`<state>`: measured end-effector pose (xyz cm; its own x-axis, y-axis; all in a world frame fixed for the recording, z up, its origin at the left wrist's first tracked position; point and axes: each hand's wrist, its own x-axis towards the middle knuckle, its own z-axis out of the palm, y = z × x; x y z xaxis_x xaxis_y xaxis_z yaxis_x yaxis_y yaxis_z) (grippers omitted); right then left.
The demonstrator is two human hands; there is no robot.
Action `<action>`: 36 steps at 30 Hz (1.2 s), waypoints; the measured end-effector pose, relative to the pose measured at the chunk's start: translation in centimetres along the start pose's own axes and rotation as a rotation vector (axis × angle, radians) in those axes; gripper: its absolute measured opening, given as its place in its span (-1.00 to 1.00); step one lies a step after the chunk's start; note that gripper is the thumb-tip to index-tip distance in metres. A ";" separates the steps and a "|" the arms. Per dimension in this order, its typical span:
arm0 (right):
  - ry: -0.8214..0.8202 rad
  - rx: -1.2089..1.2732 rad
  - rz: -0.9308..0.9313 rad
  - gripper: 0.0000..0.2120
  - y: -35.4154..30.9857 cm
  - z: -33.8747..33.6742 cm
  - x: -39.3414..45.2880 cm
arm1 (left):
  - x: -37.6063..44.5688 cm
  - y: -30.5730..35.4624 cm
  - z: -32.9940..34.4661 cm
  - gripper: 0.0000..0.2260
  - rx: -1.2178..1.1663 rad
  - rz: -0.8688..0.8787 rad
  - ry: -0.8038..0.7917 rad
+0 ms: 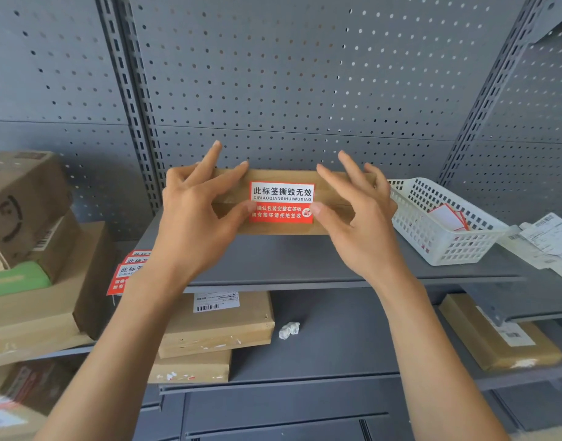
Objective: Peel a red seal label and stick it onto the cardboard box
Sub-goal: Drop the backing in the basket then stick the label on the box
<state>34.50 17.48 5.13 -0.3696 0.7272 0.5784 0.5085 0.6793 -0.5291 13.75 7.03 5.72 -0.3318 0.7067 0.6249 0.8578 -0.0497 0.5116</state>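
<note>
A flat cardboard box [283, 229] lies on the grey shelf [273, 259] against the pegboard. A red and white seal label [281, 202] sits across the seam on its top. My left hand [194, 211] rests on the box's left side, thumb pressing the label's left edge, fingers spread. My right hand [359, 214] rests on the right side, thumb at the label's right edge, fingers apart. Neither hand grips anything. A stack of more red seal labels [127, 268] lies at the shelf's left end, partly hidden by my left forearm.
A white perforated basket [442, 237] with label backings stands right of the box; paper slips [547, 240] lie beyond it. Cardboard boxes [35, 249] are piled at the left. On the lower shelf are more parcels [216, 326], [499, 335] and a crumpled paper ball [289, 330].
</note>
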 end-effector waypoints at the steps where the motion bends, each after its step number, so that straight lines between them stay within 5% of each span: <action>1: -0.004 -0.011 0.010 -0.42 -0.3 0.1 0.0 | 0.0 0.2 0.1 -0.44 0.003 -0.009 0.000; 7: -0.020 -0.101 0.000 -0.25 -0.4 0.1 0.3 | 0.0 0.1 0.2 -0.25 0.038 0.004 -0.009; 22: -0.042 0.060 0.011 -0.33 0.1 -0.3 0.3 | -0.3 -1.9 -0.4 -0.39 0.040 0.117 -0.076; 28: -0.008 0.190 0.046 -0.49 0.5 -0.2 -0.3 | -1.3 -2.5 0.2 0.00 0.213 0.234 -0.154; 32: 0.119 0.106 0.112 -0.59 -0.6 1.3 -0.9 | -2.0 -2.6 1.3 -0.14 0.225 0.268 -0.043; 36: 0.322 -0.070 0.167 -0.44 -2.8 4.2 -1.1 | -2.5 0.0 2.8 -0.37 0.084 -0.002 0.132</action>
<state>30.19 15.14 3.33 -0.0191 0.7519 0.6590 0.5970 0.5373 -0.5957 15.73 7.22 2.48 -0.3776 0.6073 0.6990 0.8850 0.0145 0.4654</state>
